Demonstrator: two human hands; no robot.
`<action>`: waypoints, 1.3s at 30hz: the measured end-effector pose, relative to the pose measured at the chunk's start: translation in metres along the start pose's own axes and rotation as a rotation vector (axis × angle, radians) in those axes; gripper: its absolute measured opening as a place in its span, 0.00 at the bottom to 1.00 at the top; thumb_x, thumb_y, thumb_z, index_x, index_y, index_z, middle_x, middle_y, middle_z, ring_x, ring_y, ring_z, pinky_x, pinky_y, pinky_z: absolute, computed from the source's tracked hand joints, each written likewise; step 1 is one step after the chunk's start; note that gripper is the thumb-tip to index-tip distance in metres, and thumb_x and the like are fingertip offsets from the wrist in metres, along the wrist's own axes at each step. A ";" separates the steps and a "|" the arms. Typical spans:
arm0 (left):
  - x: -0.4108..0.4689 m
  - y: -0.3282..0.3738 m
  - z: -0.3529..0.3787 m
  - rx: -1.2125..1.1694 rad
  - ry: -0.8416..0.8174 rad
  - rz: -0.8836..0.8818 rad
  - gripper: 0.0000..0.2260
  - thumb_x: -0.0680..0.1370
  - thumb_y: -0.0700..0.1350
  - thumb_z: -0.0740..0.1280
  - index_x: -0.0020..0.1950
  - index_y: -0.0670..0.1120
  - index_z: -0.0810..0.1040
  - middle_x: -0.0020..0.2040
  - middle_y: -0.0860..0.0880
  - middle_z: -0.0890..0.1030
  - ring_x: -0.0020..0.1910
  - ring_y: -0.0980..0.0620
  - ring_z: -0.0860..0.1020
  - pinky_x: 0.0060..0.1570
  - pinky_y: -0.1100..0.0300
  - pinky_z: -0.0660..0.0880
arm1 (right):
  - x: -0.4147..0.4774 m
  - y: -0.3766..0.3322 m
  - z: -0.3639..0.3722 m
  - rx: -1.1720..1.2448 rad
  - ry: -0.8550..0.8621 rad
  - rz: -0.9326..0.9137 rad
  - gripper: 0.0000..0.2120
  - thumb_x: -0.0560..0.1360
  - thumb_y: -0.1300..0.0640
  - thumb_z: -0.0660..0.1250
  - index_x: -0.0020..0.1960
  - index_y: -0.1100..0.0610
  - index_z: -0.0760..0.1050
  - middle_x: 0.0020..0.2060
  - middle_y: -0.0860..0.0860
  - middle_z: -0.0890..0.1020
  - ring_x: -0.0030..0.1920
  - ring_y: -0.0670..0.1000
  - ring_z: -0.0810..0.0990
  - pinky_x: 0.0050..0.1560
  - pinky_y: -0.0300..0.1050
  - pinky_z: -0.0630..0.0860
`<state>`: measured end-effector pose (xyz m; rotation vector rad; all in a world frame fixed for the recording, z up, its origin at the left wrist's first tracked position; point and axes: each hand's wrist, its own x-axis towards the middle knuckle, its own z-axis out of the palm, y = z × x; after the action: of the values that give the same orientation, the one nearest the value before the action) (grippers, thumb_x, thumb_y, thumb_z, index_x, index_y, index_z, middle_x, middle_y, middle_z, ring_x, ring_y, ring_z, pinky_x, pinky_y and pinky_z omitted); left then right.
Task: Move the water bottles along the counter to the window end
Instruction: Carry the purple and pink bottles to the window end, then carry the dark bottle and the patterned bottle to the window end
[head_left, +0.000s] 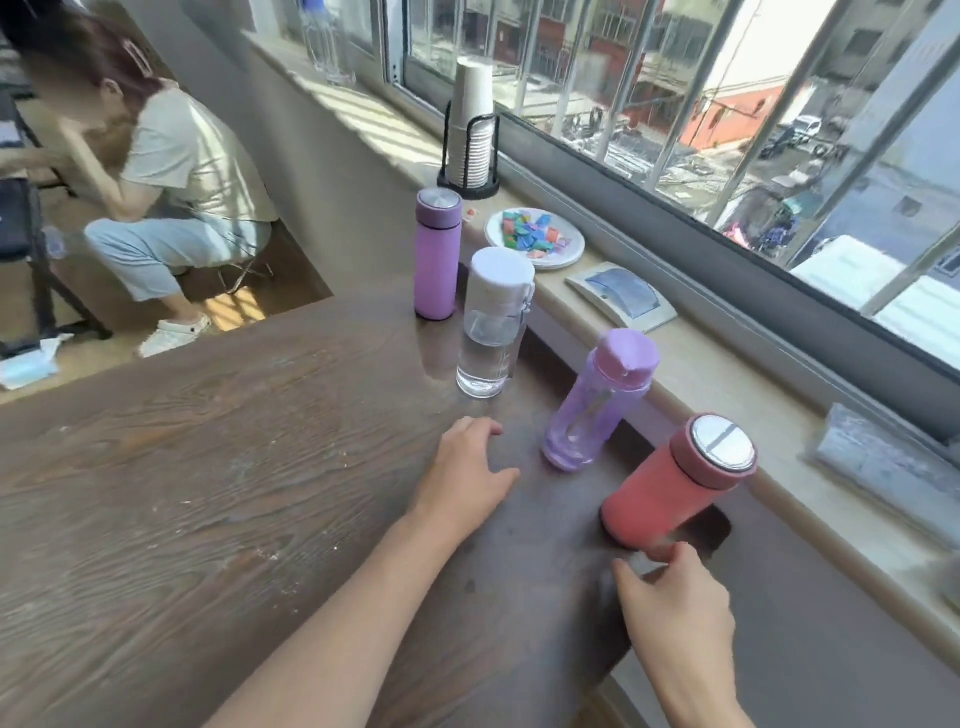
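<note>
Four bottles lined up on the brown tabletop (208, 467), along the edge by the window sill (727, 374). Nearest, lower right of the frame, a pink flask (675, 483) with a silver cap. Next up, a see-through purple bottle (597, 402), then a clear bottle (493, 325) with a white lid and water inside, then a lilac flask (436, 254) at the far end, near centre frame. Beyond that, on the sill, a plate of coloured scraps (535, 236) and a stack of paper cups (470, 130) in a black holder.

Right hand (675, 597) at the bottom right, fingers spread and curled, thumb and forefinger just short of the pink flask's base. Holding nothing. Left hand (467, 478) low in the middle, flat and open near the tabletop, empty too, just beside the purple bottle.

Looks like the pink flask up next. Best gripped around the body, mid-height rather than down at the base, since tall and narrow means tippy. Better lifted clear than slid, with the purple bottle close on the path ahead. Left hand well placed to take the purple one in the same pass. Room for setting down tight beyond the lilac flask, so upright and gently.
</note>
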<state>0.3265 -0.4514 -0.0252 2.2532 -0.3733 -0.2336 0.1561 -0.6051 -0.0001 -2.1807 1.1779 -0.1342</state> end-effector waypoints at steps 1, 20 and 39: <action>-0.006 -0.010 -0.011 0.011 0.016 -0.001 0.23 0.74 0.46 0.78 0.68 0.46 0.81 0.64 0.47 0.80 0.65 0.46 0.79 0.65 0.50 0.76 | -0.007 -0.005 0.004 -0.018 -0.006 -0.008 0.11 0.74 0.51 0.74 0.53 0.54 0.78 0.46 0.54 0.85 0.53 0.61 0.83 0.47 0.48 0.70; -0.262 -0.218 -0.288 0.238 0.313 -0.631 0.05 0.78 0.56 0.66 0.52 0.60 0.80 0.39 0.63 0.83 0.37 0.60 0.78 0.39 0.59 0.73 | -0.196 -0.246 0.204 -0.557 -0.828 -0.970 0.11 0.79 0.48 0.64 0.55 0.52 0.80 0.53 0.52 0.85 0.55 0.58 0.83 0.55 0.50 0.79; -0.480 -0.293 -0.333 0.067 0.879 -1.233 0.06 0.78 0.53 0.72 0.42 0.62 0.79 0.37 0.61 0.84 0.40 0.57 0.83 0.46 0.54 0.82 | -0.407 -0.367 0.361 -0.561 -1.034 -1.323 0.10 0.78 0.53 0.65 0.56 0.56 0.80 0.55 0.56 0.83 0.55 0.61 0.82 0.56 0.53 0.80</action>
<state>0.0272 0.1300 -0.0121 2.1001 1.4856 0.1735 0.3126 0.0316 0.0147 -2.5188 -0.9367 0.7544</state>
